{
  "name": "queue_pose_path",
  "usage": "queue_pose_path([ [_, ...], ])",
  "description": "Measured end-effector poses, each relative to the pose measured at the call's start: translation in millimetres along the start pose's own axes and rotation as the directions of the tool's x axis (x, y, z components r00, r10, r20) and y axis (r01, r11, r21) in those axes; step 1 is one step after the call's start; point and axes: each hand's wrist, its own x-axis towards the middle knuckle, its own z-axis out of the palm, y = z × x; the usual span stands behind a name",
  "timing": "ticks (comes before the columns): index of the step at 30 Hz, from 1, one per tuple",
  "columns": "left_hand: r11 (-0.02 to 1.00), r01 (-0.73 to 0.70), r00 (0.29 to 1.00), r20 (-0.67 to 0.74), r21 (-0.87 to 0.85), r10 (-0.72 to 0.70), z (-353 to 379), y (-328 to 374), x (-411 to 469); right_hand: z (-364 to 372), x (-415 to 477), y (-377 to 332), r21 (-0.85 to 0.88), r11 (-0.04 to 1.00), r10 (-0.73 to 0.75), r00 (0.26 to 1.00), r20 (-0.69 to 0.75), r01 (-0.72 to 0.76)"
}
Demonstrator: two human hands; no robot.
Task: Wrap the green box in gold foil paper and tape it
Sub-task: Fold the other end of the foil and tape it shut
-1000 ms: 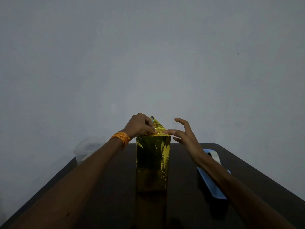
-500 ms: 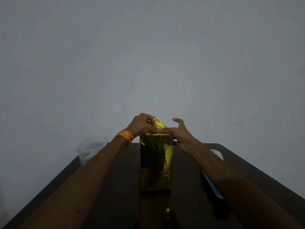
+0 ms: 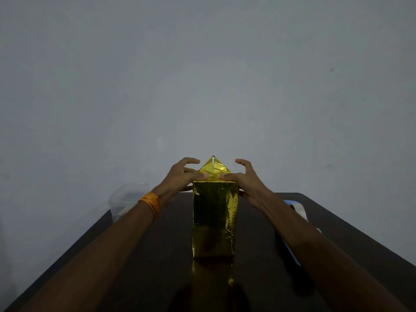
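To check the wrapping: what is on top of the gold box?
A triangular foil flap stands up at the far edge. Left hand and right hand press fingertips on the folded top of the gold box. Under the foil, nothing shows.

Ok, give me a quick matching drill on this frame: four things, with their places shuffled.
Things:
1 foil flap
2 clear container
3 tape roll
4 orange bangles

Places:
A on the left wrist
B table's right side
C atop the gold-wrapped box, pointing up
D table's far left corner

Pairs: 1-C, 2-D, 3-B, 4-A.
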Motion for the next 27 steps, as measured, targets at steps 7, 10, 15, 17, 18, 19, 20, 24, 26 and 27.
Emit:
queue_pose_path([
  [7,0.995,0.052,0.997,-0.05,-0.085,-0.056,11.5,1.7,2.5,-2.4,4.6,4.7,-0.012,1.0,-0.014,1.0,0.003,0.014],
  [10,0.966,-0.188,0.958,-0.183,0.179,0.22,12.2,3.2,1.3,-3.9,2.4,4.2,-0.005,1.0,-0.013,1.0,0.017,0.014],
  [15,0.799,-0.46,0.871,0.02,0.386,0.492,13.1,32.3,3.0,-5.9,3.6,6.3,-0.014,1.0,-0.022,1.0,0.013,0.022],
  [17,0.757,-0.436,0.898,0.173,0.487,0.406,13.4,34.2,8.3,-6.2,3.2,7.0,-0.019,1.0,-0.024,1.0,0.014,0.025],
  [18,0.736,-0.426,0.904,0.213,0.525,0.371,12.5,31.3,11.7,-6.1,2.0,7.1,-0.019,0.999,-0.027,0.999,0.018,0.028],
  [19,0.73,-0.419,0.908,0.237,0.541,0.346,10.7,26.2,14.7,-5.8,0.6,7.2,-0.02,0.999,-0.027,0.999,0.019,0.027],
  [20,0.734,-0.414,0.91,0.256,0.538,0.326,9.2,22.2,16.6,-6.6,0.5,7.4,-0.021,0.999,-0.028,1.0,0.014,0.029],
  [24,0.769,-0.402,0.913,0.279,0.496,0.297,3.0,13.0,21.3,-9.8,5.7,10.0,-0.051,0.998,-0.027,1.0,0.009,0.027],
  [26,0.752,-0.418,0.906,0.293,0.51,0.305,1.6,13.2,21.1,-9.4,7.9,10.3,-0.038,0.999,-0.022,1.0,0.015,0.023],
  [27,0.747,-0.424,0.903,0.3,0.512,0.308,1.5,13.1,21.2,-9.2,8.4,10.3,-0.038,0.999,-0.022,1.0,0.016,0.023],
])
